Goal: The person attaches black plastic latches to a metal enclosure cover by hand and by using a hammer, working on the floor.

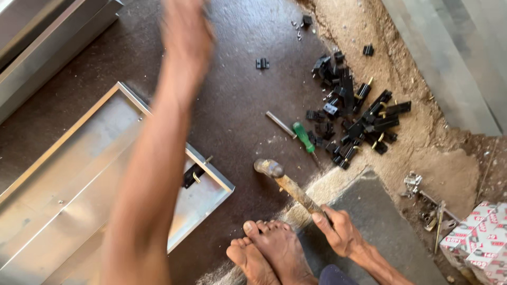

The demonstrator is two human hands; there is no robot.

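right grip [338, 229] clamped on hammer [288, 184] handle, head up-left of it, above floor

A single head-worn camera looks steeply down from above the seated person, close over the dark floor [237, 105]; the person's bare feet [266, 253] sit at the bottom edge of the frame; beyond the feet the view faces forward, a metal frame [79, 174] to their left, a heap of black fittings [354, 116] up and right of them.
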